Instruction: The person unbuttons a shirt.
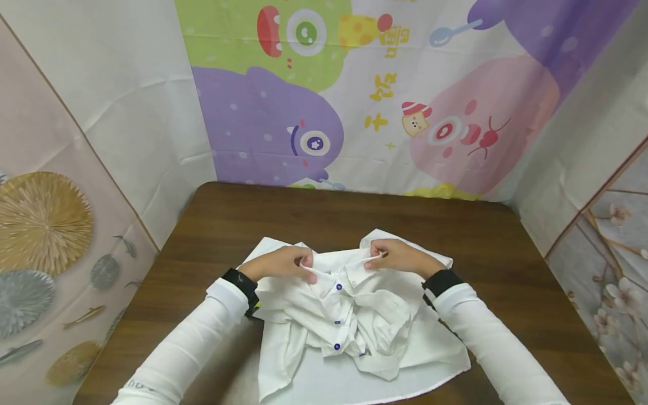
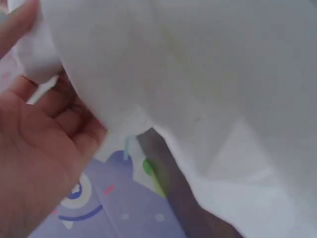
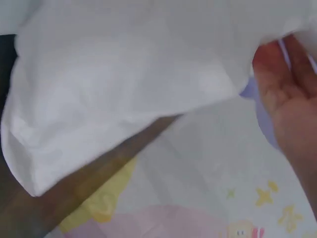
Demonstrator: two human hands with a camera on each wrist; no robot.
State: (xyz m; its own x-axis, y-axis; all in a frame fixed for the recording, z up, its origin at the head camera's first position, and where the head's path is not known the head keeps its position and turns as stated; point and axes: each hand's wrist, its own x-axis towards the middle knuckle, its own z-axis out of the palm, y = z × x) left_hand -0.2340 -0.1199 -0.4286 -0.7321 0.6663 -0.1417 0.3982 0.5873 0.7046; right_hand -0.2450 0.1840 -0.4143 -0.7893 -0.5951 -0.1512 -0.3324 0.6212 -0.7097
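Crumpled white cotton shirt with small blue buttons is spread on the dark brown wooden tabletop, its bunched front lying just below both sets of fingers. Its collar band is pinched at one end by the curled fingers of the left hand and at the other end by the curled fingers of the right hand, so that the band is stretched between them. A cartoon-printed cloth backdrop is hung beyond the fingers, past the tabletop's far edge.
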